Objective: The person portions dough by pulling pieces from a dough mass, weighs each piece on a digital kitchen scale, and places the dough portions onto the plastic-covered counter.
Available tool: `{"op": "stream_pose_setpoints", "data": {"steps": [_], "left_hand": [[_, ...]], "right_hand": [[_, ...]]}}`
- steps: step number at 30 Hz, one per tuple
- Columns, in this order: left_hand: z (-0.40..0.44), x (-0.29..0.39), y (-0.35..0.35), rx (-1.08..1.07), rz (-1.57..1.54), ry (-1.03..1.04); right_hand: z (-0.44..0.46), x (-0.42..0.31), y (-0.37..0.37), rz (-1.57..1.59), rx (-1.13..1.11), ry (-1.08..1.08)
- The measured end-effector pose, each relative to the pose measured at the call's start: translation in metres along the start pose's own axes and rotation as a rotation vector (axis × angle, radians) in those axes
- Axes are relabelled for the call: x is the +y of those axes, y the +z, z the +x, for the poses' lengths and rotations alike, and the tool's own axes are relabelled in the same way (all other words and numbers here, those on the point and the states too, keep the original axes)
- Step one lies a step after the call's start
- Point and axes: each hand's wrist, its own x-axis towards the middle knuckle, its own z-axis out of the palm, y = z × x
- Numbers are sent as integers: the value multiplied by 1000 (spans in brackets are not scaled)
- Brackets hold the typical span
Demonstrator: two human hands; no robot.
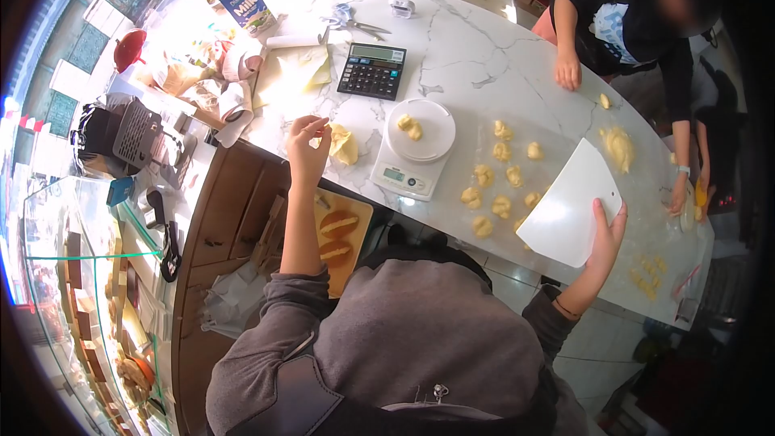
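My right hand grips a large white plastic dough scraper by its edge, over the right part of the table. My left hand is raised beside a lump of yellow dough, its fingers curled in a pinch; whether anything is between them I cannot make out. Between my hands stands a white kitchen scale with small dough pieces on its round plate. Right of the scale, several small dough balls lie on a clear sheet, some partly hidden by the scraper.
A calculator, scissors and a milk carton lie toward the far left. A larger dough mass sits at the right. Across the table a co-worker leans over the far edge. Filled buns on a tray are below the near edge.
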Motion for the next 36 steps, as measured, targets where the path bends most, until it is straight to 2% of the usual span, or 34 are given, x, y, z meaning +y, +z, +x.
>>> {"op": "stream_pose_setpoints", "data": {"steps": [6, 10, 18, 23, 26, 29, 30, 31, 32, 33, 34, 36], "left_hand": [[0, -2, -2, -1, 8, 35], [-8, -14, 4, -89, 37, -3], [-11, -15, 4, -83, -32, -60], [-20, -24, 1, -61, -66, -56], [-35, -13, -4, 42, -96, -93], [-64, -16, -5, 21, -103, -310], [-76, -30, 1, 28, 18, -231], [-83, -35, 5, 49, 32, -185], [-84, -33, 3, 56, 70, -150], [-83, -31, 1, 64, 108, -114], [-82, -30, -2, 51, 110, -122], [-79, -30, -6, 26, 115, -131]], "right_hand": [[-1, 0, 4, 4, -4, -4], [-4, -4, 7, -8, 6, -10], [-14, -6, 12, -14, 28, 3], [-21, -11, 39, 42, -41, 13], [-31, -13, 77, 25, -164, -54], [-48, -19, 143, -161, -380, -255], [-57, -24, 170, -236, -447, -398], [-68, -31, 197, -254, -560, -412], [-78, -35, 222, -288, -650, -540], [-89, -38, 246, -308, -824, -441], [-97, -39, 268, -405, -930, -468], [-114, -34, 302, -622, -1009, -534]]}}
